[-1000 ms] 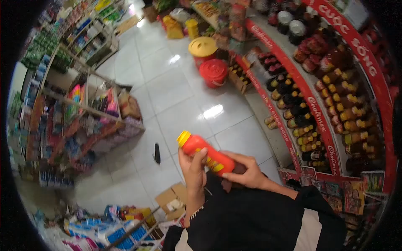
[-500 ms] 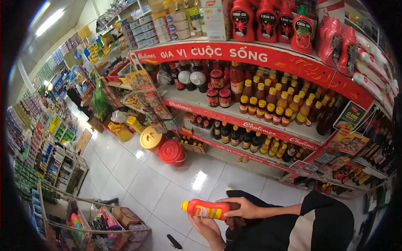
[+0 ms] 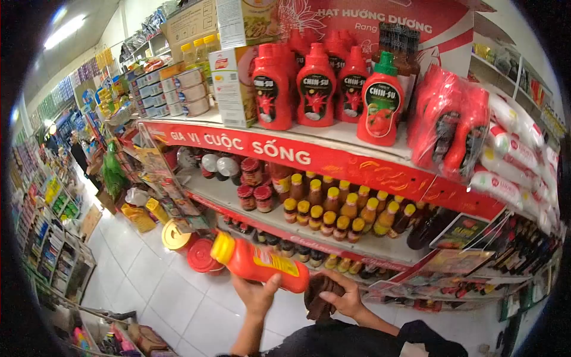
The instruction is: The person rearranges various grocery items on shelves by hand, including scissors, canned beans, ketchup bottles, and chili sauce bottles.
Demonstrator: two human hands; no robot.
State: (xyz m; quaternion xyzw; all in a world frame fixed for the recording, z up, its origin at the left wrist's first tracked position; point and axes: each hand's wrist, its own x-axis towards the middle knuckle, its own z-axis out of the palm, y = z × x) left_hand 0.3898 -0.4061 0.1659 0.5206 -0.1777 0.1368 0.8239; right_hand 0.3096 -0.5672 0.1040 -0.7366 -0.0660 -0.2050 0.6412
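My left hand [image 3: 257, 296] is wrapped round a red sauce bottle [image 3: 253, 262] with a yellow cap and a yellow label. The bottle lies nearly level, its cap pointing left and slightly up. Beside the bottle's base, my right hand [image 3: 345, 296] grips a crumpled dark brown cloth [image 3: 321, 297]. Both hands are held up in front of the shelves. On the top shelf stand red Chin-Su bottles [image 3: 316, 89], one of them with a green cap [image 3: 380, 101].
The red-edged shelf unit [image 3: 238, 143] curves across the view. Small yellow-capped sauce bottles [image 3: 333, 202] fill its middle shelf. Plastic-wrapped red bottles [image 3: 449, 125] and white packets [image 3: 508, 160] sit at the right. A red bucket [image 3: 205, 256] and a yellow-lidded bucket [image 3: 177, 234] stand on the tiled floor [image 3: 160, 279].
The view has moved closer to the upper shelf. My left hand has raised the bottle, and my right hand has come off it, now apart with the cloth.
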